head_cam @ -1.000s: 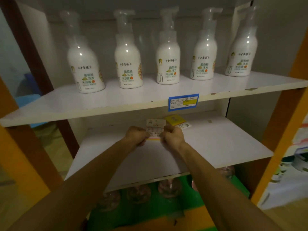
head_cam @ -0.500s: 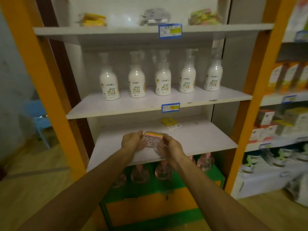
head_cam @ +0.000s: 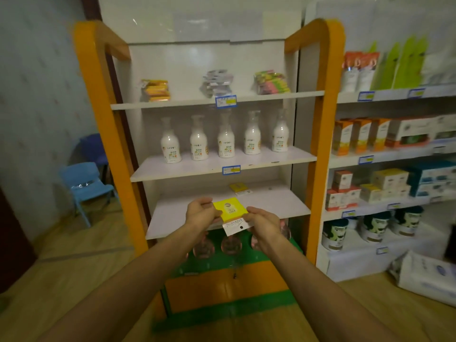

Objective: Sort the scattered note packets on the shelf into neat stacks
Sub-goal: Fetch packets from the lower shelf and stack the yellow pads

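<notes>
Both my hands hold a yellow note packet (head_cam: 230, 210) with a white header card in front of the third shelf (head_cam: 276, 206). My left hand (head_cam: 200, 213) pinches its left edge, my right hand (head_cam: 262, 221) grips its right side by the card. Another yellow packet (head_cam: 238, 187) lies alone at the back of that shelf. On the top shelf (head_cam: 187, 102) stand three stacks: yellow-orange packets (head_cam: 155, 90), grey-white packets (head_cam: 217, 82) and pink-green packets (head_cam: 271, 82).
Several white pump bottles (head_cam: 225, 141) line the second shelf. The orange shelf frame (head_cam: 106, 134) flanks both sides. A blue chair (head_cam: 85, 183) stands at the left. A neighbouring rack with boxes (head_cam: 385, 186) and tins fills the right.
I have stepped back, so the whole shelf unit now shows. The packet in my hands has come off the third shelf and been turned to show its yellow face.
</notes>
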